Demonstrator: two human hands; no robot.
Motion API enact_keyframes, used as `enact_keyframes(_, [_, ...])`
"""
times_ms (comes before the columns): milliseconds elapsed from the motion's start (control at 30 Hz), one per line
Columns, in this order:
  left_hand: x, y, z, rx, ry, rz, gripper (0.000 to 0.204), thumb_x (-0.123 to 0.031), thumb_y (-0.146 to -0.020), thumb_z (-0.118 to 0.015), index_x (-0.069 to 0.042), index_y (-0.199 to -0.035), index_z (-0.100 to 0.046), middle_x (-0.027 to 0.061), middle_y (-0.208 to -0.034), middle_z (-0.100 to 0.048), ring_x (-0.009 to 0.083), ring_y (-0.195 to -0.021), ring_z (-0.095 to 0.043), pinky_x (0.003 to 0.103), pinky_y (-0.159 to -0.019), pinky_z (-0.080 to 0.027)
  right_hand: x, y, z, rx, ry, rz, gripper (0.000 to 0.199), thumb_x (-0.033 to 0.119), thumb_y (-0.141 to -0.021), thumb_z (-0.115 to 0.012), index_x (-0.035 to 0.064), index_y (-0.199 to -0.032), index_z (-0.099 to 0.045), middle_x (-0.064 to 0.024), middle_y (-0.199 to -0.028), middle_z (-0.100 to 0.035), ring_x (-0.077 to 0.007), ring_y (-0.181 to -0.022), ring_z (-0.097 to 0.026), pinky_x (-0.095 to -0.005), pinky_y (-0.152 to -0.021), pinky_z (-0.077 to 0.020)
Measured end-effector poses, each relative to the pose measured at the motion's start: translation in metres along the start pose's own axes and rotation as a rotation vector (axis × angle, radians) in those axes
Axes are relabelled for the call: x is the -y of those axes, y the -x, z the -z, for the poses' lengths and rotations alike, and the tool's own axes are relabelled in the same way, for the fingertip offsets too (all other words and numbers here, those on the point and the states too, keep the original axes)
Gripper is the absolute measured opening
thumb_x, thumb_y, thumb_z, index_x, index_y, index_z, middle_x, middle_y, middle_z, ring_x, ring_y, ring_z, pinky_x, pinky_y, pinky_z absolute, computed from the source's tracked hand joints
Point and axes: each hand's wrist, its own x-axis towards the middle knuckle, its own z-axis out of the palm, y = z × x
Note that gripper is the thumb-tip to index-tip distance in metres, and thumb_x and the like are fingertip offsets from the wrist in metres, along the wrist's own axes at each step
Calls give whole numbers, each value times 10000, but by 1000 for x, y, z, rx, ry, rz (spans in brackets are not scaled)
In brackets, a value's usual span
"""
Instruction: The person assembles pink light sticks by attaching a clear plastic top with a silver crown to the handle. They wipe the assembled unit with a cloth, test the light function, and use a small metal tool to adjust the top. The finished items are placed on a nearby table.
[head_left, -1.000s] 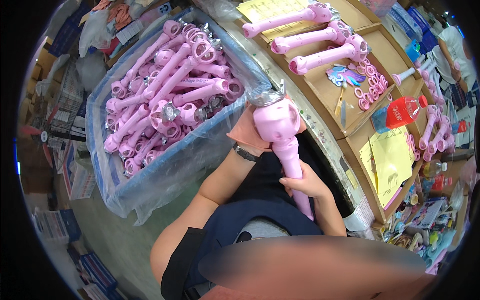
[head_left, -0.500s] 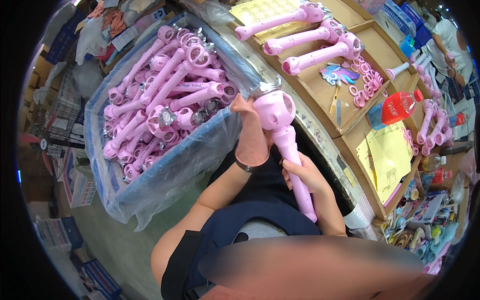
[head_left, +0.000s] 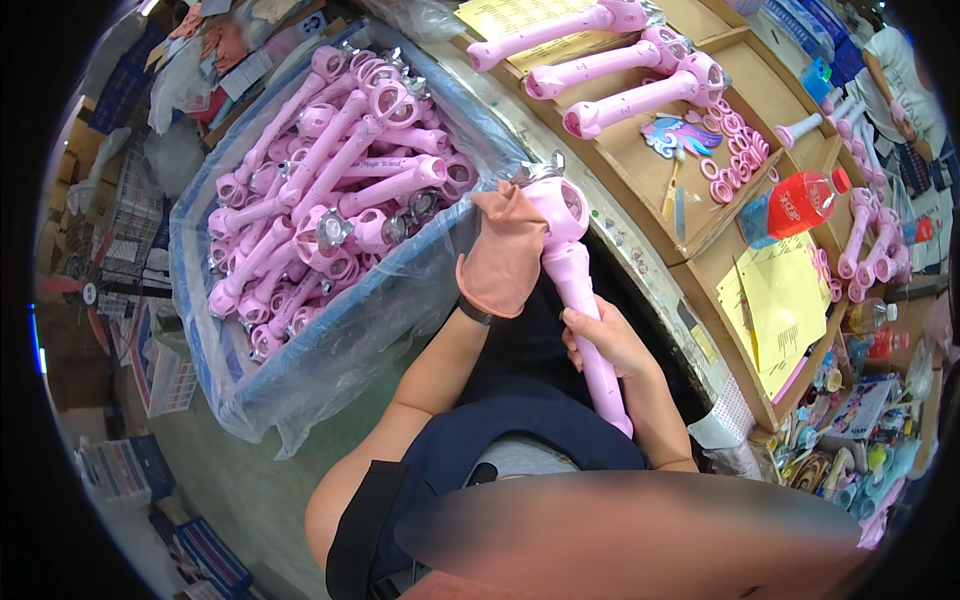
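Note:
A pink toy wand [head_left: 585, 305] slants across my lap, its round hollow head away from me and a silvery crown-like piece [head_left: 540, 168] at its tip. The fingers of my right hand [head_left: 608, 340] are wrapped round the handle. At the left side of the wand's head, a peach-coloured cloth [head_left: 505, 250] covers my left hand [head_left: 488, 285] almost wholly. The cloth touches the head; the fingers beneath it are hidden.
At left stands a blue crate [head_left: 290, 400], plastic-lined and heaped with similar wands. On the bench to the right, a cardboard tray [head_left: 650, 205] holds pink rings, a winged ornament and a knife; three wands lie across its edge. A red-labelled bottle [head_left: 795, 208] and yellow sheets [head_left: 785, 320] lie nearby.
My left hand has turned and shifted slightly, so the cloth now spreads broader beside the wand's head. The wand's head has tilted a little; my right hand keeps its hold.

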Motion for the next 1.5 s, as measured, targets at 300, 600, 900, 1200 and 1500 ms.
enact_keyframes(300, [-20, -5, 13, -218, 236, 282, 214, -146, -750, -724, -74, -935, -644, 103, -900, -632, 321, -930, -560, 396, -844, -409, 14, -4, 1, -217, 456, 204, 503, 286, -848, -711, -4, -1194, -488, -120, -756, -633, -247, -609, -654, -354, -551, -532])
enact_keyframes(600, [11, 13, -42, -105, 307, 313, 250, -105, -671, -720, 1, -800, -535, 200, -905, -518, 382, -888, -459, 470, -759, -419, 4, -2, -36, -491, 1211, 294, 477, 217, -824, -684, -53, -1126, -433, -321, -899, -648, -467, -758, -665, -519, -687, -547])
enact_keyframes(900, [-3, 3, -1, -70, 61, 70, 223, -50, -887, -563, 94, -1012, -449, 167, -906, -558, 324, -902, -593, 376, -784, -475, -6, -6, -28, -473, 1140, 357, 492, 209, -825, -690, -49, -1163, -444, -298, -868, -655, -448, -770, -670, -491, -690, -546])
enact_keyframes(1200, [-7, 0, 27, 117, 261, 217, 497, -526, -724, -658, -54, -859, -584, 172, -918, -585, 374, -919, -546, 529, -839, -348, 5, -23, 1, -267, 511, 501, 372, 305, -881, -706, 10, -1054, -561, -77, -807, -637, -151, -704, -635, -287, -658, -511])
enact_keyframes(1500, [-11, 40, -27, 219, 1962, 781, 705, -621, -801, -517, 9, -1119, -514, 201, -962, -600, 371, -878, -580, 470, -815, -432, 5, -35, 2, -33, -103, 423, 372, 408, -989, -555, 39, -1013, -516, -69, -743, -585, -141, -522, -574, -262, -492, -491])
